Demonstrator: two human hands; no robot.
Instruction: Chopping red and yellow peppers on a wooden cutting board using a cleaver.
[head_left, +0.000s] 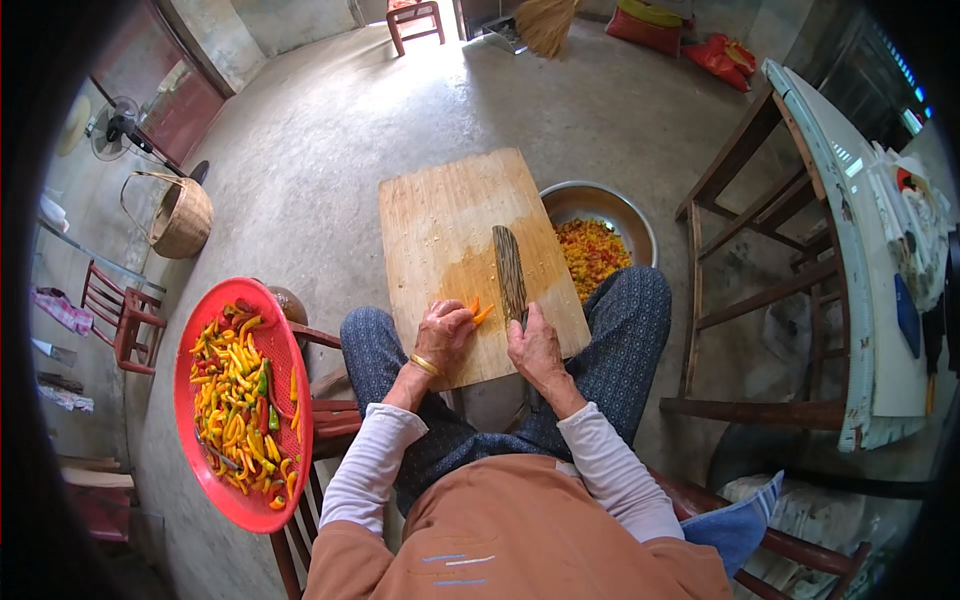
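A wooden cutting board (427, 225) lies in front of me between my knees, wet-stained in the middle and dotted with small bits. My left hand (445, 330) presses on its lower part, fingers closed on orange chili peppers (482, 313) whose tips stick out to the right. Just right of them, my right hand (534, 339) grips the handle of a knife with a dark, patterned blade (509, 266) pointing away over the board. Beyond the board's right edge, a metal basin (645, 225) holds chopped chilies (592, 251). To my left, a red plastic basket tray (281, 330) carries many whole yellow, red and green chilies (244, 405).
The red tray rests on a wooden chair (334, 420). At the right stands a wooden-legged table (844, 300) with plastic bags on it. A wicker basket (184, 217) and a fan (116, 129) are at the far left. A straw broom (546, 26) and sacks lie at the back.
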